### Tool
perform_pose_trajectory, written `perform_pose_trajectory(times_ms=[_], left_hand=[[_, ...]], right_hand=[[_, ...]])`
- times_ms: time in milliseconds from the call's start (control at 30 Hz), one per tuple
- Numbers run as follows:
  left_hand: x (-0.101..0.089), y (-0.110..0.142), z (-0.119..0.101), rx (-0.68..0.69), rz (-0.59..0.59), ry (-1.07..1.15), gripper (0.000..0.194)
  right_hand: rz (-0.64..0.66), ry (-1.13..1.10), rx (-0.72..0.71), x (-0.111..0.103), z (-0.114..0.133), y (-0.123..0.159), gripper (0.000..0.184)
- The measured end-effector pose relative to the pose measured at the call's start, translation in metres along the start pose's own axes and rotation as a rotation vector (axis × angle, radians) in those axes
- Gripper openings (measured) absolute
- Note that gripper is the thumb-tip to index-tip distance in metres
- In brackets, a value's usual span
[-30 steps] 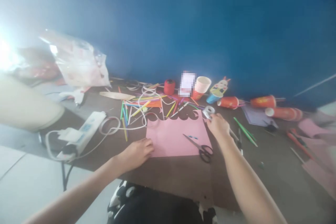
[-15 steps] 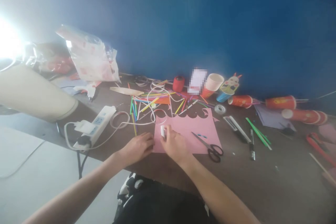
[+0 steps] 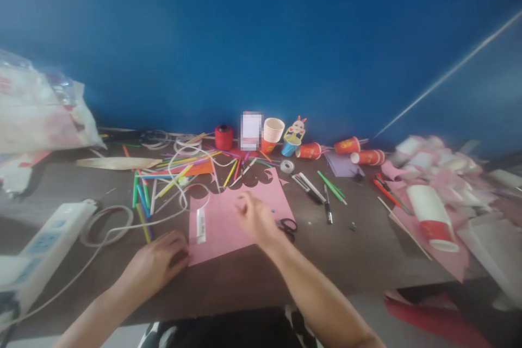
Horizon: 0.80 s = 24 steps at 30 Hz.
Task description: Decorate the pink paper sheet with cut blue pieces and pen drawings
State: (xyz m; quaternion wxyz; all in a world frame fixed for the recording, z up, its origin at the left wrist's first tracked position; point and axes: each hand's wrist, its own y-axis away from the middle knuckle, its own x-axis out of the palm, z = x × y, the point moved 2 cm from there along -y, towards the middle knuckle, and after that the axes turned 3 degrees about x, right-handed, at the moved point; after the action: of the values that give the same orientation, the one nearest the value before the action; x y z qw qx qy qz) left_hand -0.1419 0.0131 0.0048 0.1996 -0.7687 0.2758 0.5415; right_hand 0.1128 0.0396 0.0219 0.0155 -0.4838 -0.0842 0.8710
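The pink sheet of paper (image 3: 228, 225) lies on the table, with a scalloped cut along its far edge. My left hand (image 3: 161, 261) rests at the sheet's near left corner, fingers lying over the edge. On the left part of the paper is a small white item with a printed label (image 3: 201, 225); its kind is unclear. Above the middle of the sheet, my right hand (image 3: 259, 220) is loosely curled, slightly blurred, with nothing visible in it. Black-handled scissors (image 3: 289, 224) lie at the sheet's right edge, blades hidden behind that hand. A tape roll (image 3: 287, 166) is beyond the sheet.
Coloured sticks (image 3: 175, 174) and a white cord (image 3: 142, 224) lie to the left, near a power strip (image 3: 57, 239). Stacked paper cups (image 3: 273, 130) stand behind. Pens (image 3: 328, 204), green strips (image 3: 332, 187), a red cutter (image 3: 391, 193) and cup (image 3: 434, 217) are to the right.
My right hand went from beside the tape roll to the paper's left part with the small white item, left it there and moved back right. The view has swung to the right.
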Motion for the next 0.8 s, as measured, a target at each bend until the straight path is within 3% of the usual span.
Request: perform_pose_trajectory(times_ms=[67,133,233,300,367,433,567,633,700,800], left_hand=[[-0.001,-0.001,-0.001,-0.013,-0.008,-0.013,0.026],[-0.001,-0.002,-0.004,-0.038,-0.008,-0.034,0.028],[-0.004,-0.005,-0.012,-0.055,-0.024,-0.032,0.026],[-0.007,-0.008,-0.015,-0.047,-0.033,-0.015,0.026],[-0.01,-0.012,-0.016,-0.042,-0.058,-0.014,0.027],[-0.012,-0.016,-0.017,-0.027,-0.1,-0.017,0.029],[-0.011,-0.029,-0.019,0.023,-0.168,-0.017,0.027],[-0.009,-0.033,-0.021,0.047,-0.166,-0.018,0.026],[-0.008,-0.033,-0.02,0.062,-0.153,-0.02,0.025],[-0.007,-0.023,-0.012,0.033,-0.148,-0.04,0.025]], right_hand=[[-0.125,0.129,0.103,-0.032,-0.046,-0.002,0.021],[-0.197,0.339,0.265,-0.061,-0.095,0.0,0.025],[-0.067,0.557,0.484,-0.085,-0.154,0.004,0.025],[0.014,0.596,0.5,-0.089,-0.169,0.005,0.022],[0.023,0.552,0.49,-0.086,-0.159,0.008,0.023],[-0.028,0.432,0.446,-0.075,-0.124,0.012,0.025],[0.137,0.153,0.107,-0.022,-0.028,0.014,0.015],[0.15,0.172,0.092,0.004,0.001,0.008,0.015],[0.146,0.155,0.086,0.016,0.01,-0.002,0.023],[0.085,0.086,0.129,0.002,-0.014,-0.025,0.025]])
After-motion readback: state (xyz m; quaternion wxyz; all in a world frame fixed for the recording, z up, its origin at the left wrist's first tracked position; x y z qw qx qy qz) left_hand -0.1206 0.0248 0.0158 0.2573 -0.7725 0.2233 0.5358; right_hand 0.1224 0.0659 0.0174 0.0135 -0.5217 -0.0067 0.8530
